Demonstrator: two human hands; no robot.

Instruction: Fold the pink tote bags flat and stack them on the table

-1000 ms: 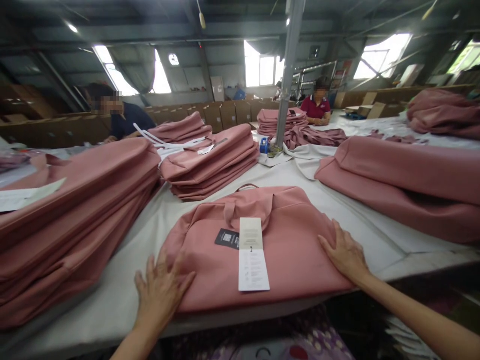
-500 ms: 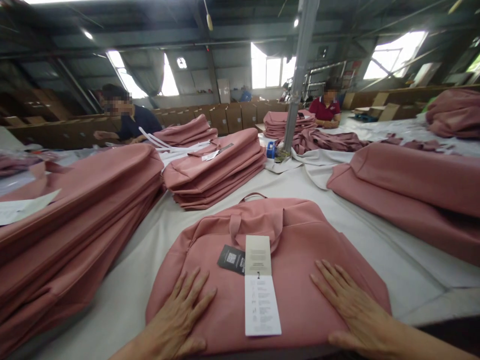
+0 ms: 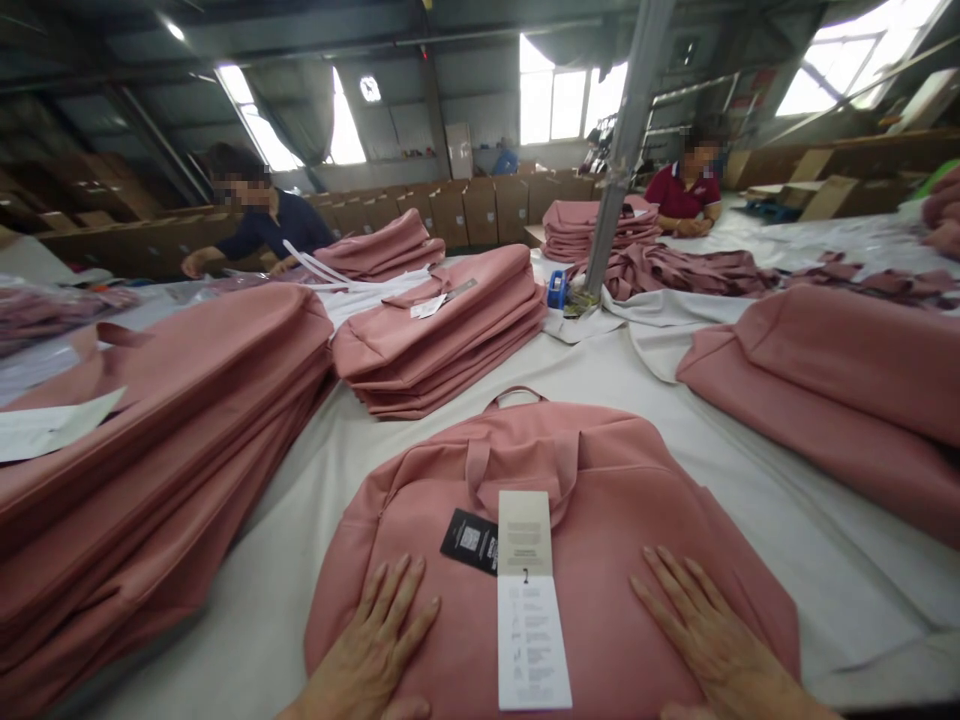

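Pink bag (image 3: 600, 570) lay tagged side up on surface (image 3: 600, 365). Left hand (image 3: 375, 630) and right hand (image 3: 705, 640) rested flat on its upper panel, fingers extended, gripping nothing. Step judged: pressing panel smooth. Next move judged to call for even pressure, clear of white tag (image 3: 534, 645). Bag's near edge lay outside view. Open room noted both sides, short of left stack (image 3: 150, 450) and right-hand bags (image 3: 847, 380).
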